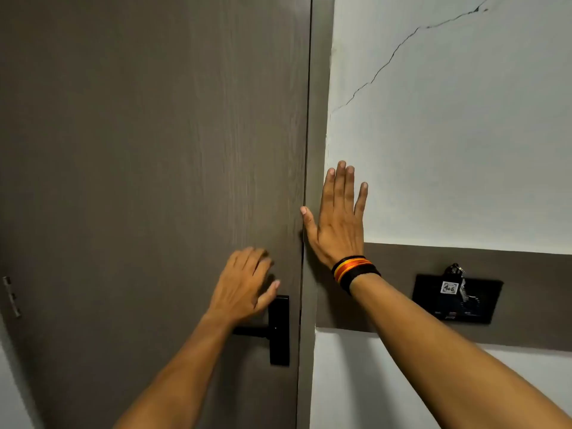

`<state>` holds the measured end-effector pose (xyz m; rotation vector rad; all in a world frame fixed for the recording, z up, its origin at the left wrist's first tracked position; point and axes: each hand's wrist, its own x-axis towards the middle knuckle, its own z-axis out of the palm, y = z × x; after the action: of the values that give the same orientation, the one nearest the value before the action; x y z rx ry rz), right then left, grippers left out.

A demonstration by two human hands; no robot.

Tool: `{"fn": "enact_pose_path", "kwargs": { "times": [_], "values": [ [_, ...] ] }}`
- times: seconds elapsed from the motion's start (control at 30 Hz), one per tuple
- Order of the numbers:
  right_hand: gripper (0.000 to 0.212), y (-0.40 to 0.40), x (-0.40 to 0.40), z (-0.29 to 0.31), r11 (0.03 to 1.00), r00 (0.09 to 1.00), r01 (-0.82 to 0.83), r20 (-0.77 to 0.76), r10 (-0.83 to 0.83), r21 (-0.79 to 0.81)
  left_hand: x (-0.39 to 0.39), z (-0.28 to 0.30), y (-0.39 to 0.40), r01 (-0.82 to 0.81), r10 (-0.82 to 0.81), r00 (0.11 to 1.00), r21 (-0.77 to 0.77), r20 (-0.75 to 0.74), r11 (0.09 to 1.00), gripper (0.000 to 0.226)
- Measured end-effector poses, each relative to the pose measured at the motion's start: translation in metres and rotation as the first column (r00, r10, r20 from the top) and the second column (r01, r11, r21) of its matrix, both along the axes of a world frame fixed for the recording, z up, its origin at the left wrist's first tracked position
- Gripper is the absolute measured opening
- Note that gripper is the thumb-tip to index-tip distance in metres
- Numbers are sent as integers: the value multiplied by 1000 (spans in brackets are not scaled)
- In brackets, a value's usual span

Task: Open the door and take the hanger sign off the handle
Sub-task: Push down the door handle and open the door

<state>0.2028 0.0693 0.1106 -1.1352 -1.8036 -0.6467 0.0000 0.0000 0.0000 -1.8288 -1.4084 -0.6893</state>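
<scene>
A: Fingers [345, 193] of the right hand [335, 224] spread flat and pointing up, holding nothing. Pressed across the door frame [318, 119] and the white wall [448, 134], thumb lying along the seam by the door's edge.

B: And the left hand [244, 283]?

A: Fingers curled loosely, close together, resting on the door [154, 150] just above the black handle [250, 330]. Thumb touching or almost touching the top of the black lock plate [279, 332]; hard to say which from this angle. Not gripping the handle.

B: Outward from there?

A: Black, red and orange wristband [354, 270] on the right wrist. Both forearms bare, reaching up from the bottom edge.

B: Door itself?

A: Grey-brown wood grain, shut against the frame. Handle sticking out level to the left from the plate, partly hidden by the left wrist.

B: Further right?

A: Grey band across the wall, carrying a black panel [456, 300] with a small white tag [449, 287] and keys [461, 283] hanging at it. Long crack [399, 48] running up the white wall. Metal hinge [12, 297] at the far left edge.
</scene>
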Motion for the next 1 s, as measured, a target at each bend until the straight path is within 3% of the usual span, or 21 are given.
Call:
{"fn": "enact_pose_path", "kwargs": {
  "times": [0.17,0.3,0.5,0.57,0.7,0.8,0.93,1.0],
  "values": [
    [85,10,-6,-6,995,994,98,40,-99,26,-15,-91,8,-83,88,996,-134,32,988,57],
    [84,13,-8,-7,989,991,125,34,-128,73,-16,-122,17,-122,145,987,-273,67,954,72],
    [82,14,-8,-9,986,990,135,27,-138,96,-3,-137,25,-134,254,908,-344,332,929,76],
    [82,15,-7,-9,984,990,136,24,-139,111,2,-152,27,-98,260,846,-344,466,934,78],
    [81,15,-8,-9,984,993,117,18,-121,132,25,-181,30,-84,353,601,-382,717,920,102],
    [81,14,-7,-10,986,994,110,8,-111,129,42,-187,28,-24,319,430,-343,845,939,79],
    [76,12,-3,-8,995,1000,12,-1,-12,98,44,-192,20,-7,306,411,-332,859,943,67],
    [68,5,4,-11,971,971,-219,-80,227,91,43,-193,8,-1,302,401,-329,865,944,65]
  ]
}}
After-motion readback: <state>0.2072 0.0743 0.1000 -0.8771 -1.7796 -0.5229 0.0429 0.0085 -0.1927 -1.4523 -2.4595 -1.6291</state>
